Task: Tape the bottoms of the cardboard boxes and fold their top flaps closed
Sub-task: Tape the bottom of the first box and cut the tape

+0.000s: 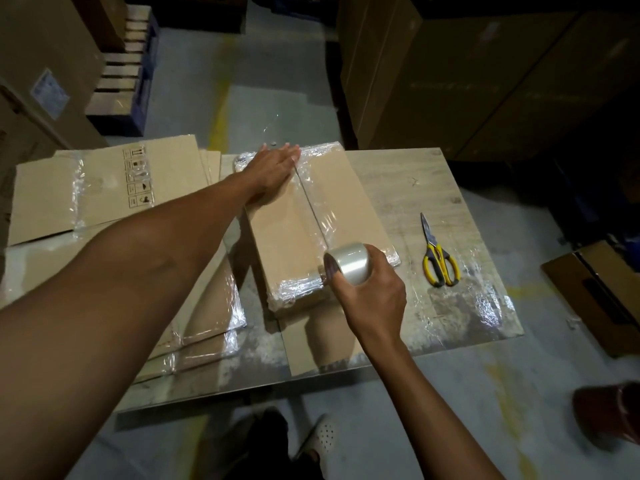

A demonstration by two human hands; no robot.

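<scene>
Here the left hand (pixel 273 168) lies flat on the far end of the box (pixel 311 216) on the bench (pixel 433 188). The right hand (pixel 372 292) grips the tape roll (pixel 349 263) at the near end. Scissors (pixel 437 252) lie beside the box.

Dim room, brightest on the table (pixel 415 188) at centre, glare flashing off the tape strip (pixel 323 216). Cartons (pixel 485 81) at one o'clock sink into shadow; four o'clock corner smears with blur.
</scene>
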